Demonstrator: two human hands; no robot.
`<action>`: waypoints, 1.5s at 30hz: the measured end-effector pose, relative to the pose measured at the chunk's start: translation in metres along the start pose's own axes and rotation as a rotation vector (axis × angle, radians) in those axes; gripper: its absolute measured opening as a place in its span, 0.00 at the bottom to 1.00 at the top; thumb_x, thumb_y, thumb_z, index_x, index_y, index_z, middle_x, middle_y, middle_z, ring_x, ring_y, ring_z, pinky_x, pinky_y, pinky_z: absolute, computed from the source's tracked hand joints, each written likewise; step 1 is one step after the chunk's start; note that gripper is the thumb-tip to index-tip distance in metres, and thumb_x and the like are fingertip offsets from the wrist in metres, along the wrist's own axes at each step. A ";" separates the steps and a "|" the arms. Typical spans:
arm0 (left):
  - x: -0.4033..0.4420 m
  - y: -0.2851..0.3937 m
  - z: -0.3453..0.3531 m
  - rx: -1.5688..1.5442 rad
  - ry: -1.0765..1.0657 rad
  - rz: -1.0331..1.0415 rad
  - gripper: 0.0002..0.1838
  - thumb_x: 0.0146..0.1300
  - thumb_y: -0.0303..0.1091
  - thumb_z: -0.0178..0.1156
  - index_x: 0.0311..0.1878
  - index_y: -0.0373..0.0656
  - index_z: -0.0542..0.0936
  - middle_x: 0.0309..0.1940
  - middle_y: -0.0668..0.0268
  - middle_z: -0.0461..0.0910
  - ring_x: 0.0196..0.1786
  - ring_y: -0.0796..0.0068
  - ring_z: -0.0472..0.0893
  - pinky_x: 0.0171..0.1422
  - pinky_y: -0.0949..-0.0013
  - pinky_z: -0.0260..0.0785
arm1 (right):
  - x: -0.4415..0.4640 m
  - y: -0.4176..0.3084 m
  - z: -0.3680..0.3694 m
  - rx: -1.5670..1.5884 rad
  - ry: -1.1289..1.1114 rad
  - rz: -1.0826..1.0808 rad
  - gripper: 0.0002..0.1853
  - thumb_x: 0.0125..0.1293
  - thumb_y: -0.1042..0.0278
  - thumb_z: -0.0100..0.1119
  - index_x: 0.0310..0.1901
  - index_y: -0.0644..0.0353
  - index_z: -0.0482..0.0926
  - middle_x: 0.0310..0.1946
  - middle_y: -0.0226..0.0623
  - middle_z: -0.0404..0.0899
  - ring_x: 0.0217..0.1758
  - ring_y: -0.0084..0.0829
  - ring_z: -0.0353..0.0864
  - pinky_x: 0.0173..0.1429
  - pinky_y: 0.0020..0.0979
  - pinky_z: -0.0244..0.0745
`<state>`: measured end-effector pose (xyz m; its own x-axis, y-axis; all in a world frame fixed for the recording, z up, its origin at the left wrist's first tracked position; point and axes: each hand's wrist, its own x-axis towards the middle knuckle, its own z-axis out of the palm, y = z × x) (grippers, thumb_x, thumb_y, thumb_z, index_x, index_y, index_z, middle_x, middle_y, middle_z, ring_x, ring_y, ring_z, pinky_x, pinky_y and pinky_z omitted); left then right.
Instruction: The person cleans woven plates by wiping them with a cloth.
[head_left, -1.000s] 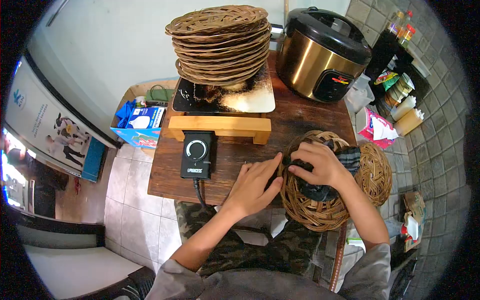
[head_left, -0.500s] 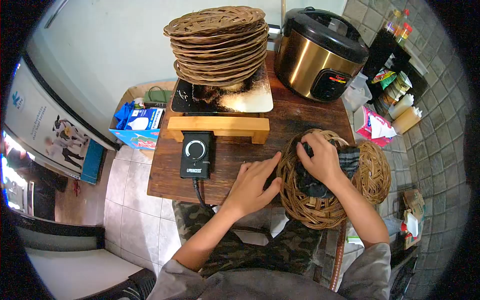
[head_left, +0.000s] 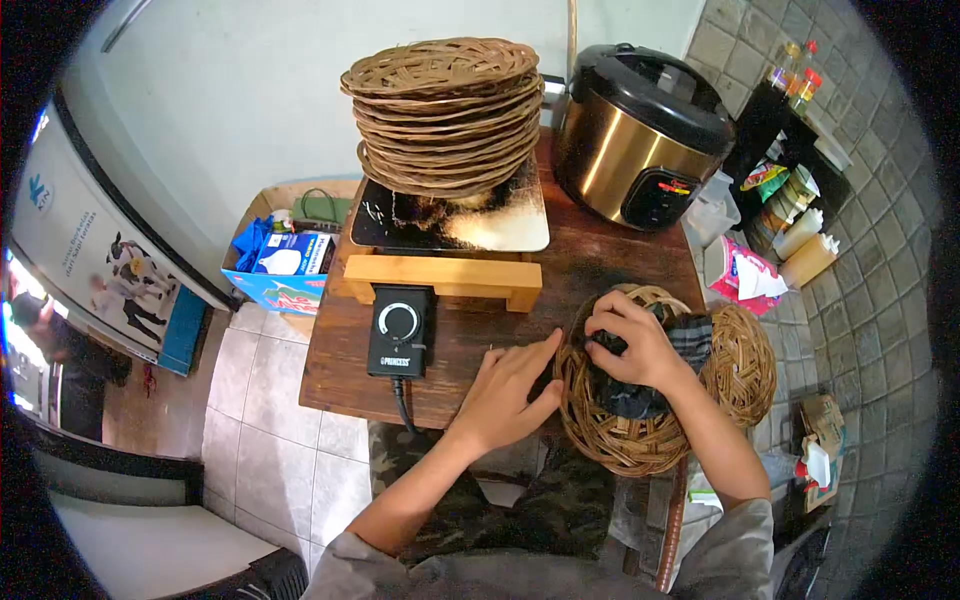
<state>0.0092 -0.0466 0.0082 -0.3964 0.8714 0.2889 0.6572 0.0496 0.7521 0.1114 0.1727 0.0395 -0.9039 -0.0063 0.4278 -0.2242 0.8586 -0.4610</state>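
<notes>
A round woven basket plate [head_left: 640, 446] lies at the right front of the wooden table, with a dark checked cloth [head_left: 688, 338] bunched on it. My right hand [head_left: 632, 340] grips part of that cloth with curled fingers. Beside the plate's left edge is my left hand [head_left: 508, 388], its fingers stretched out and its thumb apart, with its fingertips against the rim. Another woven plate [head_left: 742, 368] is to the right, partly behind the first one and my right forearm.
A tall stack of woven plates [head_left: 446, 120] rests on a glossy hot plate [head_left: 450, 225] at the back. A rice cooker [head_left: 640, 140] is behind on the right, and a black control box [head_left: 402, 330] sits in front. Tissues [head_left: 752, 278] and sauce bottles [head_left: 808, 262] are farther right.
The view has tilted, so the table items appear lower. My right hand has shifted slightly over the cloth, its fingers now more curled. My left hand has stayed beside the plate.
</notes>
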 end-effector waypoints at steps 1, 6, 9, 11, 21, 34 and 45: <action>0.001 0.001 -0.001 -0.017 -0.010 -0.014 0.33 0.69 0.41 0.54 0.73 0.34 0.64 0.63 0.46 0.75 0.64 0.50 0.73 0.71 0.55 0.56 | 0.000 0.001 -0.002 0.031 -0.035 -0.037 0.10 0.54 0.71 0.70 0.37 0.61 0.81 0.40 0.41 0.77 0.40 0.47 0.80 0.44 0.41 0.76; 0.000 0.002 -0.002 -0.006 -0.013 -0.017 0.34 0.68 0.41 0.54 0.73 0.34 0.64 0.63 0.46 0.75 0.64 0.50 0.73 0.71 0.56 0.56 | -0.002 0.011 -0.004 0.062 -0.130 -0.084 0.07 0.58 0.71 0.68 0.36 0.62 0.80 0.40 0.41 0.78 0.39 0.46 0.80 0.43 0.42 0.75; 0.000 0.001 -0.002 -0.020 -0.002 -0.010 0.34 0.69 0.42 0.54 0.74 0.35 0.64 0.63 0.46 0.75 0.65 0.49 0.73 0.71 0.55 0.57 | -0.001 0.004 0.000 0.055 -0.092 0.010 0.08 0.60 0.71 0.67 0.38 0.63 0.79 0.40 0.41 0.78 0.39 0.47 0.80 0.42 0.41 0.75; -0.001 0.001 -0.002 -0.026 0.007 -0.007 0.34 0.69 0.42 0.54 0.74 0.35 0.64 0.63 0.46 0.74 0.65 0.49 0.73 0.71 0.55 0.57 | 0.001 -0.003 0.003 0.019 -0.050 0.087 0.09 0.60 0.71 0.67 0.40 0.63 0.79 0.40 0.42 0.77 0.39 0.47 0.80 0.42 0.41 0.75; 0.000 0.000 0.000 0.015 0.024 0.020 0.33 0.71 0.44 0.52 0.73 0.33 0.65 0.62 0.48 0.76 0.61 0.53 0.75 0.70 0.58 0.57 | 0.000 -0.009 0.003 -0.194 0.045 -0.039 0.10 0.59 0.72 0.68 0.43 0.61 0.82 0.36 0.40 0.76 0.38 0.45 0.80 0.41 0.41 0.77; -0.001 -0.001 0.002 0.035 0.036 0.021 0.33 0.68 0.40 0.55 0.74 0.37 0.64 0.61 0.48 0.77 0.61 0.49 0.75 0.69 0.55 0.59 | 0.001 -0.007 0.005 -0.155 0.017 0.011 0.09 0.58 0.72 0.67 0.41 0.60 0.82 0.35 0.39 0.76 0.38 0.45 0.81 0.41 0.42 0.78; -0.001 0.000 0.000 0.008 0.015 0.005 0.33 0.68 0.40 0.55 0.74 0.37 0.64 0.62 0.48 0.76 0.61 0.49 0.74 0.69 0.55 0.58 | 0.003 -0.005 0.007 -0.132 0.037 -0.032 0.09 0.54 0.77 0.67 0.39 0.61 0.81 0.34 0.39 0.75 0.35 0.45 0.79 0.37 0.41 0.74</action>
<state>0.0100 -0.0474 0.0081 -0.4025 0.8642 0.3019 0.6646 0.0491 0.7455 0.1070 0.1647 0.0380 -0.8824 -0.0177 0.4701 -0.2004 0.9182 -0.3417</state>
